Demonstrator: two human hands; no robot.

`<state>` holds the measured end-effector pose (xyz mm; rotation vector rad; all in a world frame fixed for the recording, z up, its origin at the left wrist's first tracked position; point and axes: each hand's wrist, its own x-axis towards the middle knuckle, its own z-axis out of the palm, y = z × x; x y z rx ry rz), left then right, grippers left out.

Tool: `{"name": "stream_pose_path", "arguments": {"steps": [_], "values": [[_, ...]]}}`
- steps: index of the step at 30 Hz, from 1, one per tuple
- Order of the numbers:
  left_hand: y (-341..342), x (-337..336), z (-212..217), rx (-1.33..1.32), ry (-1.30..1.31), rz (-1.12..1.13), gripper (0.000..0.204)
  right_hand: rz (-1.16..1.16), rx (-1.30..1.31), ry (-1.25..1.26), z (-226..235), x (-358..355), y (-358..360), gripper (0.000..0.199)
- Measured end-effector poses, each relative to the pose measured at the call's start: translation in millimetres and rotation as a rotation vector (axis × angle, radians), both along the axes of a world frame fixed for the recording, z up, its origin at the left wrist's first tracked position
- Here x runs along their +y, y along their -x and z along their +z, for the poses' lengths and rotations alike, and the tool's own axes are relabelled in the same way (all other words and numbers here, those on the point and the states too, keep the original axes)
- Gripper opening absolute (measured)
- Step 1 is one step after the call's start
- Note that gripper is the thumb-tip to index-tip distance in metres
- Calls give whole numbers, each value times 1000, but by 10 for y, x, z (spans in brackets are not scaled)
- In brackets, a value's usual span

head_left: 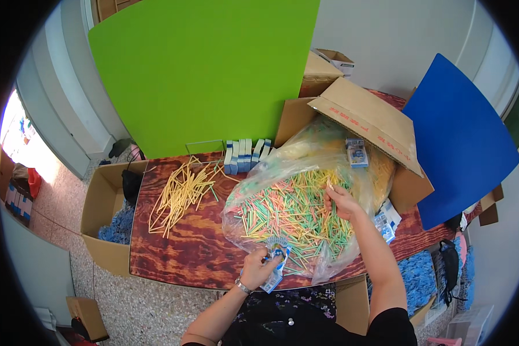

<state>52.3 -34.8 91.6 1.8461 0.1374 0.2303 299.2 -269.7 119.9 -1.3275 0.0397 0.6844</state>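
My left hand (pixel 256 270) is closed around a small blue-and-white packet (pixel 278 251), held upright at the near edge of a clear plastic bag (pixel 234 229). Inside the spread-open bag lies a broad heap of thin pastel sticks (pixel 282 210) in pink, green and yellow. Over the right side of the heap, my right hand (pixel 341 202) has its fingers pinched together. Something small and pale shows at those fingertips, too small to name.
Longer yellow sticks (pixel 184 193) lie loose on the red-brown table (pixel 181 262). Blue-and-white packets (pixel 245 154) stand in a row behind. An open cardboard box (pixel 369 121) leans over the bag, with one packet (pixel 356 153) on it. Green (pixel 207 75) and blue (pixel 464 138) panels stand behind.
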Motion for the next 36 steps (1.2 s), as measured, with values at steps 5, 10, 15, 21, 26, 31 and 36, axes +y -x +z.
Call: {"name": "stream_pose_path", "arguments": {"steps": [5,10,15,21,26,31,36], "values": [[-2,9,-95,2,45,3,35,454,-346,712,274,-164,-91,24],[34,-2,-147,4,-37,-23,19,1184,-968,1474,318,30,37,29],[-14,-77,70,-71,-91,-6,35,1264,-962,1739,-171,121,317,23],[17,16,-140,17,-49,-10,22,1140,-923,1819,-174,27,347,21],[9,34,-163,0,-65,2,20,1093,-921,1522,240,-27,-76,33],[-78,-30,-62,-31,-102,-15,20,476,-822,1300,-282,246,-278,40],[-36,16,-126,-90,-61,35,32,443,-669,1374,-276,738,-60,55]]}}
